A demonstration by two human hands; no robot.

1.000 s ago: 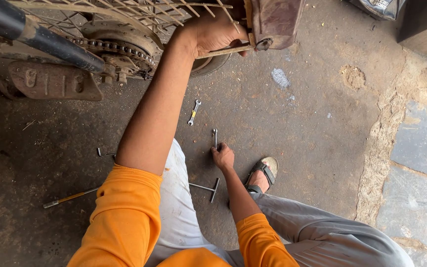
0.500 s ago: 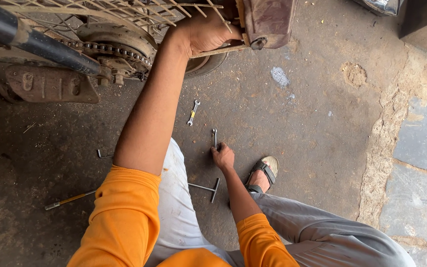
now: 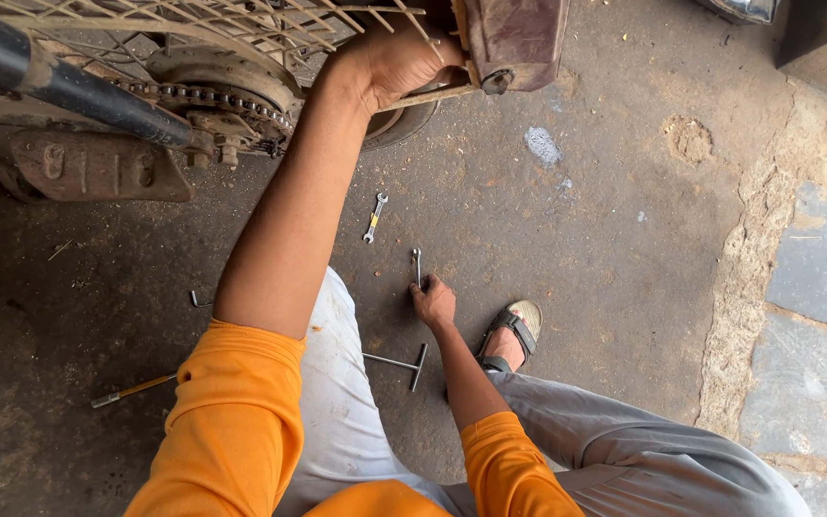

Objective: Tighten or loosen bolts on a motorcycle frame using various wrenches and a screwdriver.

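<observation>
Spanner (image 3: 417,265) flat on concrete floor (image 3: 605,239), right hand (image 3: 434,303) on its lower end, fingers curled over handle, tool not lifted. Left hand (image 3: 396,59) up at motorcycle rear, closed round metal bar (image 3: 430,95) beside brown mudguard (image 3: 514,40). Second small spanner (image 3: 374,217) on floor, just apart from first. T-handle wrench (image 3: 404,363) lying near knee, beside sandalled foot (image 3: 512,330). Yellow-handled screwdriver (image 3: 136,389) well left. Drive chain (image 3: 205,96) and sprocket under wire guard (image 3: 193,21). No containers in view.
</observation>
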